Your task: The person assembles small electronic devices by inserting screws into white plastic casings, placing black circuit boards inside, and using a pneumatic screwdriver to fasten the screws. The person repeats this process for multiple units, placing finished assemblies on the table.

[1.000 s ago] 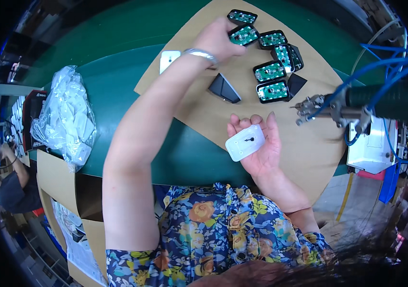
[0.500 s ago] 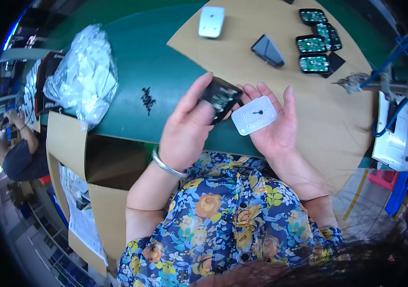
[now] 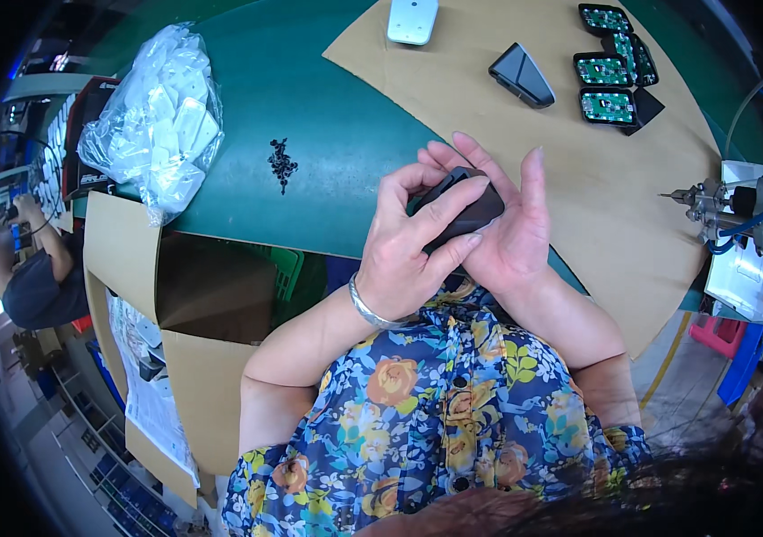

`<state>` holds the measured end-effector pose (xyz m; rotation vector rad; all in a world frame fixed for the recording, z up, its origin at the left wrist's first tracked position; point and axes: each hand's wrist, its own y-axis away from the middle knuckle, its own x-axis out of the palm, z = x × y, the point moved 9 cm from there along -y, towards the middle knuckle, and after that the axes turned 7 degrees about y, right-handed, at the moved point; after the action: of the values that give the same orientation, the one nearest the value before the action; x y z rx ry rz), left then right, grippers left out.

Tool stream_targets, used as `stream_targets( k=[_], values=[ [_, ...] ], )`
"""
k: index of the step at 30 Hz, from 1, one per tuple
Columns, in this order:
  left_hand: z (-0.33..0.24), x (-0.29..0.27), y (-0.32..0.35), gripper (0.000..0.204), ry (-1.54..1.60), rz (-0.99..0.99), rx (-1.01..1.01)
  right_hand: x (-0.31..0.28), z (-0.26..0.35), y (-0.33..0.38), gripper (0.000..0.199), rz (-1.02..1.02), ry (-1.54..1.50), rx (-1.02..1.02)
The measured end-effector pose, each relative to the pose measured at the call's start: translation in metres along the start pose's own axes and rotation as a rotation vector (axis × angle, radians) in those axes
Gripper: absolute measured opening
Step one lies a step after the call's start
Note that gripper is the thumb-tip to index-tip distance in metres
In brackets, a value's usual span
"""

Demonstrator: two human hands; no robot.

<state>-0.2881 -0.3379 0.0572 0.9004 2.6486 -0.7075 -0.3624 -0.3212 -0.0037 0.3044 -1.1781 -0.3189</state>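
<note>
My left hand (image 3: 404,242) grips a black plastic case (image 3: 478,211), its fingers and thumb bent over the sides. Beneath it lies my right hand (image 3: 517,234), palm up, fingers and thumb stretched out, the case resting against the palm. Smooth black shell faces up. Its circuit board side is turned out of sight, and the white plate is hidden, apparently between case and palm. Beyond the hands, a dark wedge-shaped device (image 3: 522,76) lies on the cardboard sheet (image 3: 614,206). Small black screws (image 3: 281,166) form a pile on the green table.
Several black cases with green circuit boards (image 3: 607,106) lie at far right, a white cover (image 3: 412,21) at the far edge. A bag of white parts (image 3: 167,125) is left, above an open carton (image 3: 211,286). A tool on a metal arm (image 3: 703,201) juts in from the right.
My left hand has turned the black case over, board side down, and brought it right onto my right palm, covering the white plate. The whole view has shifted slightly.
</note>
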Motion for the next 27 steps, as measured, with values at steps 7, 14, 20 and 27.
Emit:
stream_targets(
  k=[7,14,20,27],
  values=[
    [-0.011,-0.007,-0.003,0.060,-0.284,0.050,0.093,-0.002,0.000,0.003,0.076,0.064,0.001,0.004],
    [-0.018,-0.005,-0.002,0.064,-0.417,0.060,0.110,-0.007,0.003,0.005,0.090,0.106,0.086,0.009],
    [-0.016,0.000,-0.010,0.058,-0.428,0.108,0.022,0.000,0.009,0.005,0.095,0.157,0.292,-0.012],
    [0.022,0.012,-0.007,0.051,0.150,0.160,-0.302,-0.017,0.062,0.052,0.078,-0.003,0.851,-0.541]
  ],
)
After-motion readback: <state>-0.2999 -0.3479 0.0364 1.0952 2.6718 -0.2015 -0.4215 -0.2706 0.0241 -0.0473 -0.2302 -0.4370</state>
